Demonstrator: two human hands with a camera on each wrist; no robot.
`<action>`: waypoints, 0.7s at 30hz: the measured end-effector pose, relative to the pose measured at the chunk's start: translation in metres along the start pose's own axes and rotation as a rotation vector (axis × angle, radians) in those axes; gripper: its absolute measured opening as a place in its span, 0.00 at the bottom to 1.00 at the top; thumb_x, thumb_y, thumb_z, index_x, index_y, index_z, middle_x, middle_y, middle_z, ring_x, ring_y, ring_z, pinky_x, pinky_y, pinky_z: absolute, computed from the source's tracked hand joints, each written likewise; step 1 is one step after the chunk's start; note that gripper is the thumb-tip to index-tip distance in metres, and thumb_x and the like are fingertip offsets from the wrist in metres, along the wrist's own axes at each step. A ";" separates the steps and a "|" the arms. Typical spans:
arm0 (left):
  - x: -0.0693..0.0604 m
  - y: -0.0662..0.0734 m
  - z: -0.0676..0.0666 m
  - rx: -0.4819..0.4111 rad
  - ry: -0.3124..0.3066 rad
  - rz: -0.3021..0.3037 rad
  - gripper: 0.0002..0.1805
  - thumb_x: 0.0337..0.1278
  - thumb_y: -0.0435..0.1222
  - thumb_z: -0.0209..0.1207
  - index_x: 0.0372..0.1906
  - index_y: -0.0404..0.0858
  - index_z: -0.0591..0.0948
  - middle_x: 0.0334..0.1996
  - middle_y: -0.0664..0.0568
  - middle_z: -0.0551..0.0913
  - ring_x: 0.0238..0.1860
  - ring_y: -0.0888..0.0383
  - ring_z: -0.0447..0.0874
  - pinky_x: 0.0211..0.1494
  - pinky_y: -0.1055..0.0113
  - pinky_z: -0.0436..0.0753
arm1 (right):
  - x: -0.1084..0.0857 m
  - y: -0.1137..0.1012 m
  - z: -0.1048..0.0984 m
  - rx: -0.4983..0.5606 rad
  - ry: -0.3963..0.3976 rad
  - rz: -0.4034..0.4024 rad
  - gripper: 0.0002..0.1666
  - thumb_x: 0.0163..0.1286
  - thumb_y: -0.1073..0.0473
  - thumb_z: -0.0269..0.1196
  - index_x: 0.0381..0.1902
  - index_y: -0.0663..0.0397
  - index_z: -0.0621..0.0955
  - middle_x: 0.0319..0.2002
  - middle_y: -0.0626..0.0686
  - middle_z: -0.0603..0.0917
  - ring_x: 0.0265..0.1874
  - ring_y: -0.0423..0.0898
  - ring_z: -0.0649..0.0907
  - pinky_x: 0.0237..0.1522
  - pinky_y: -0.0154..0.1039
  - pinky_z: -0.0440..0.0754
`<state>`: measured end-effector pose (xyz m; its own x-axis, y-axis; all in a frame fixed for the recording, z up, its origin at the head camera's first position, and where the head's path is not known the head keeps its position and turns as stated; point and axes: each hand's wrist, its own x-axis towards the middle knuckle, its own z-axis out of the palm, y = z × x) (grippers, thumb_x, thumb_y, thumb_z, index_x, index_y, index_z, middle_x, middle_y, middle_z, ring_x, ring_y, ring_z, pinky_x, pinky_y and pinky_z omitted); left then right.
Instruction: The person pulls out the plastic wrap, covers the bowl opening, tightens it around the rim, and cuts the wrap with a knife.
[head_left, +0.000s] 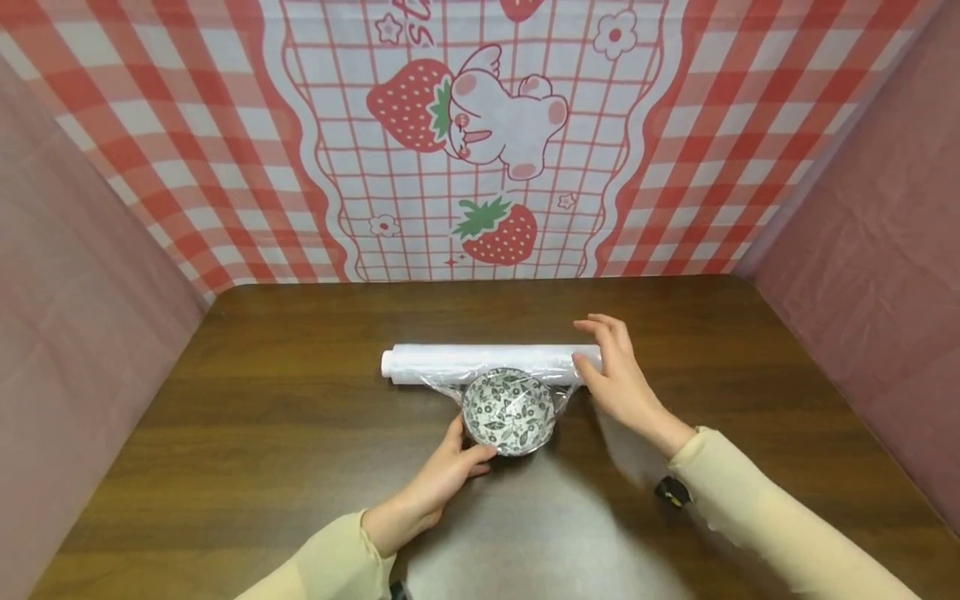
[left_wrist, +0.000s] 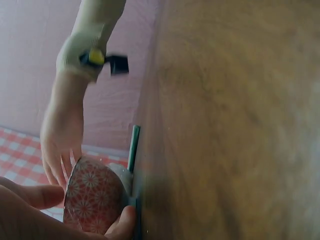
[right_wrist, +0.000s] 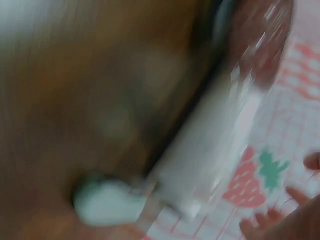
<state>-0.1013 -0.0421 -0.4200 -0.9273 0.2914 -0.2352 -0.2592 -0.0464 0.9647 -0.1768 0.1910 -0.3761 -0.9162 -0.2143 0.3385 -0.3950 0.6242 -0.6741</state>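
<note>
A small bowl (head_left: 510, 414) stands on the table with a dark leaf pattern inside and a reddish flower pattern outside, seen in the left wrist view. Clear plastic wrap stretches over the bowl and back to a white roll of plastic wrap (head_left: 480, 364) lying behind it. My left hand (head_left: 442, 475) holds the bowl's near left side, thumb at the rim and fingers below. Near the roll's right end, my right hand (head_left: 618, 375) hovers with loosely bent fingers; nothing shows in its grasp. In the blurred right wrist view, the roll (right_wrist: 205, 145) lies beside the right fingers.
The brown wooden table (head_left: 262, 467) meets a red checked cloth (head_left: 225, 167) with strawberry prints at the back. Pink curtains (head_left: 862, 233) hang at both sides. A thin green strip (left_wrist: 134, 148) shows beyond the bowl in the left wrist view. Dark devices (head_left: 672, 492) sit at the wrists.
</note>
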 end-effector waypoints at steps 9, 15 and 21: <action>0.001 -0.003 0.002 -0.023 0.015 0.006 0.43 0.51 0.29 0.50 0.68 0.28 0.39 0.67 0.31 0.46 0.60 0.39 0.63 0.56 0.53 0.73 | 0.046 0.027 0.013 -0.236 -0.441 -0.040 0.30 0.67 0.57 0.52 0.64 0.63 0.63 0.64 0.66 0.61 0.64 0.62 0.59 0.61 0.58 0.58; 0.002 -0.004 0.002 -0.050 0.019 0.017 0.44 0.50 0.29 0.51 0.68 0.28 0.40 0.67 0.31 0.48 0.58 0.41 0.66 0.55 0.55 0.74 | 0.055 0.024 0.016 -0.319 -0.582 -0.038 0.30 0.69 0.53 0.50 0.65 0.62 0.63 0.63 0.65 0.65 0.62 0.62 0.64 0.61 0.57 0.60; 0.002 -0.004 0.000 -0.057 0.043 0.020 0.42 0.47 0.28 0.51 0.68 0.28 0.44 0.63 0.32 0.55 0.54 0.46 0.69 0.54 0.56 0.75 | 0.057 0.023 0.015 -0.374 -0.610 -0.037 0.31 0.68 0.50 0.51 0.63 0.63 0.65 0.60 0.65 0.69 0.60 0.61 0.68 0.59 0.57 0.63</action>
<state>-0.1023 -0.0410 -0.4246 -0.9430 0.2481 -0.2216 -0.2539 -0.1065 0.9613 -0.2394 0.1813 -0.3820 -0.8202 -0.5537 -0.1440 -0.4771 0.8008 -0.3621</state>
